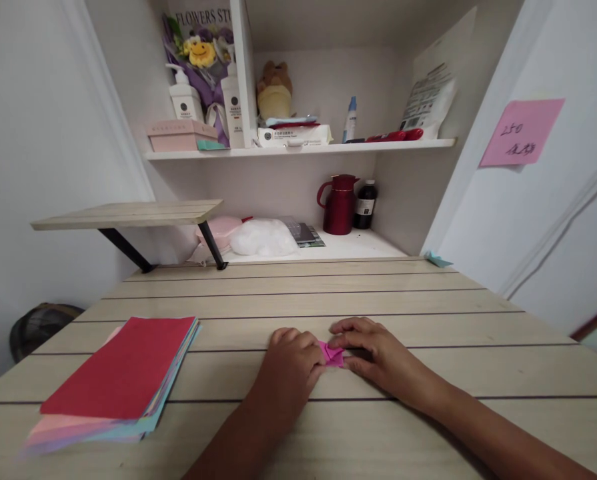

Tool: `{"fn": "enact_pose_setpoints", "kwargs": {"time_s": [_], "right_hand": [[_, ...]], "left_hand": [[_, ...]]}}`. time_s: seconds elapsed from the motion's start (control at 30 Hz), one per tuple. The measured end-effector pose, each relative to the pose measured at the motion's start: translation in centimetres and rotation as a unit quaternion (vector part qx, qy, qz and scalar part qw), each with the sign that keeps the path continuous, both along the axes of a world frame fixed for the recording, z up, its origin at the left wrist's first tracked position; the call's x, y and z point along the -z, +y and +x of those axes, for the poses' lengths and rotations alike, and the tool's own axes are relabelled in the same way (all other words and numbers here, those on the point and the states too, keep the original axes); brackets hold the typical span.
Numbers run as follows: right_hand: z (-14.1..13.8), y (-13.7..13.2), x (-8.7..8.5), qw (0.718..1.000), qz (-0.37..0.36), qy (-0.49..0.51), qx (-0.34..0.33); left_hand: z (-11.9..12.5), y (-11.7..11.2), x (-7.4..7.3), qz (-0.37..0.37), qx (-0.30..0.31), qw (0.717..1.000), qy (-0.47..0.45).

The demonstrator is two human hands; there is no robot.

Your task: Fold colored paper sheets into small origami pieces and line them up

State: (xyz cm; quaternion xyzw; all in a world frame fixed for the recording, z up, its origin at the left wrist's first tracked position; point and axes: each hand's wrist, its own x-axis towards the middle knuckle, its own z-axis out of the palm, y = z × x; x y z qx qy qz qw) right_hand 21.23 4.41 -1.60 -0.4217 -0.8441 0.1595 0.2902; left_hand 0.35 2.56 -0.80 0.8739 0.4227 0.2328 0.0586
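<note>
A small folded piece of pink paper lies on the wooden table between my two hands. My left hand is curled, its fingers pressed on the paper's left side. My right hand pinches the paper's right side with thumb and fingers closed on it. Most of the paper is hidden under my fingers.
A stack of coloured paper sheets, red on top, lies at the left front. A small raised wooden shelf stands at the back left. Behind the table, an alcove holds a red jug, a dark bottle, and a white bag.
</note>
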Motion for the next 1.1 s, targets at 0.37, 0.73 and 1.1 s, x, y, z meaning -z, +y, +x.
{"fn": "enact_pose_setpoints", "kwargs": {"time_s": [0.37,0.73,1.1], "right_hand": [[-0.5,0.4,-0.1,0.999,0.000,0.022,-0.025],[-1.8,0.9,0.4,0.999,-0.011,0.004,0.045],[-2.0,0.5,0.7,0.998,0.004,-0.004,0.069]], "left_hand": [[0.4,0.2,0.7,-0.007,-0.074,0.995,-0.070],[1.2,1.0,1.7,-0.017,-0.174,0.977,-0.123],[1.3,1.0,1.6,-0.017,-0.199,0.979,-0.043]]}}
